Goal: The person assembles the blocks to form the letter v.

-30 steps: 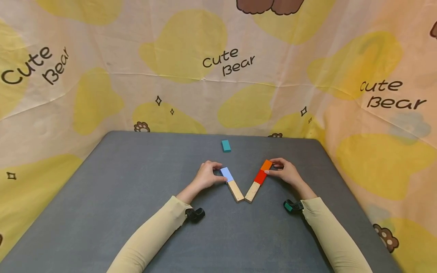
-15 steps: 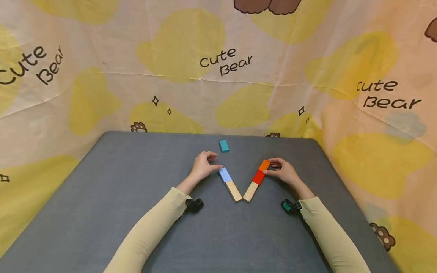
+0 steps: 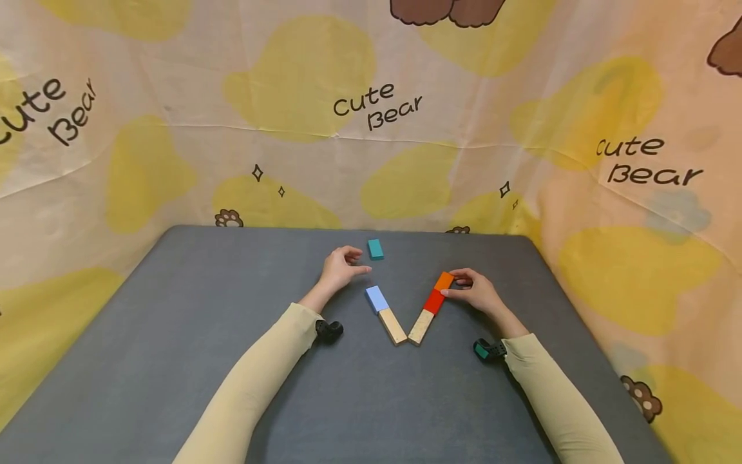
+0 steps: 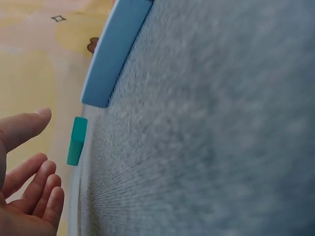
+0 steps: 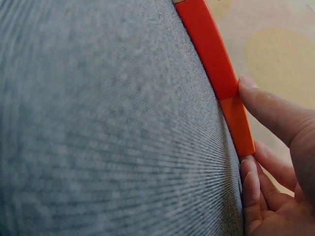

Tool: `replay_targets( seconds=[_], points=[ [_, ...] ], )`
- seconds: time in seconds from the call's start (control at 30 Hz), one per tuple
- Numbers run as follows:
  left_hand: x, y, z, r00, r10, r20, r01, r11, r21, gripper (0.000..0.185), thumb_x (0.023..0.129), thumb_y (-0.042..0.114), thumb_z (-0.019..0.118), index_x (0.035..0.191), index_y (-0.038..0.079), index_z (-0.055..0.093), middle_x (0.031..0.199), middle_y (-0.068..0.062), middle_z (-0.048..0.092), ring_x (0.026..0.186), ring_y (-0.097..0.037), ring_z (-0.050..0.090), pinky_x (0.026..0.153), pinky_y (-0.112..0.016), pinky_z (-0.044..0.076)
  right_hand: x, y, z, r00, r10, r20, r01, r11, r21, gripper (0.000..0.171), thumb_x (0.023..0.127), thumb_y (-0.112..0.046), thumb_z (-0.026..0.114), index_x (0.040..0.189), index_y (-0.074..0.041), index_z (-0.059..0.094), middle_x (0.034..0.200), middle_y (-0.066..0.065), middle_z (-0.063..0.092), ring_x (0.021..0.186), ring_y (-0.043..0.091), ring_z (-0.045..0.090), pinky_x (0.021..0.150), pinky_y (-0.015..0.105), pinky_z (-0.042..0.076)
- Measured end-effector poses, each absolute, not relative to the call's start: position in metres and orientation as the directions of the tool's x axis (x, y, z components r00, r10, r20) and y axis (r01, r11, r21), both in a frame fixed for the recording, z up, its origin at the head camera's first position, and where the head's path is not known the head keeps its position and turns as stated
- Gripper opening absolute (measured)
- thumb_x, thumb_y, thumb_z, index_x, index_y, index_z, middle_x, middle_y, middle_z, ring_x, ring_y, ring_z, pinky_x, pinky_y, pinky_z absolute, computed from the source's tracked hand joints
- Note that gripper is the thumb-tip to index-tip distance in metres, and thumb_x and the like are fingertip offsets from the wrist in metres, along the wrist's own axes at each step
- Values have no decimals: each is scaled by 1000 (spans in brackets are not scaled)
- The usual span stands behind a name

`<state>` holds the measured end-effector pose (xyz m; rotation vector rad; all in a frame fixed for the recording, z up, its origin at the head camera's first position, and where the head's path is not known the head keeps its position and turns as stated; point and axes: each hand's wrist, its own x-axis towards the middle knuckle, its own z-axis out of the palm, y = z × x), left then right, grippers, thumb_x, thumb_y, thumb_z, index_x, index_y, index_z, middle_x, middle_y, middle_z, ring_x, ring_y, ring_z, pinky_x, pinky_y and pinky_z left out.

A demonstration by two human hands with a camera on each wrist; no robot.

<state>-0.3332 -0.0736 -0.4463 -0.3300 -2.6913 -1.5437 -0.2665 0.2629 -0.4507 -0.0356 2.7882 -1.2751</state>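
Note:
My left hand (image 3: 339, 268) is in the air over the table, thumb and fingers spread apart with nothing between them. Its fingertips are just left of a teal block (image 3: 375, 249), which lies alone at the back. Nearer me lies a light blue block (image 3: 377, 299), end to end with a plain wooden block (image 3: 393, 327). Another plain wooden block (image 3: 421, 327), a red block (image 3: 434, 301) and an orange block (image 3: 444, 280) form a second row, so both rows make a V. My right hand (image 3: 478, 291) holds the orange block, thumb by the red-orange seam (image 5: 238, 98), fingers around its far end.
The blocks lie on a grey cloth-covered table (image 3: 324, 399). A patterned curtain (image 3: 406, 174) rises behind its back edge and along the sides. Dark camera bands sit on the left wrist (image 3: 329, 331) and the right wrist (image 3: 489, 350).
My left hand has let go of the light blue block and moved back toward the teal block. My right hand stays at the orange block. The head view has shifted slightly right.

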Motion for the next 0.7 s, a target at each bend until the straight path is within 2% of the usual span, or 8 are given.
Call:
replay_targets(
  seconds=[0.7],
  points=[
    [-365, -66, -452, -980, 184, 70, 153, 488, 859, 56, 79, 24, 78, 127, 6, 58, 122, -13, 57, 112, -28, 52, 95, -42, 44, -270, 264, -454, -997, -40, -59, 18, 656, -755, 67, 76, -39, 79, 130, -8, 54, 130, 17, 55, 117, 32, 52, 98, 47, 42]
  ],
)
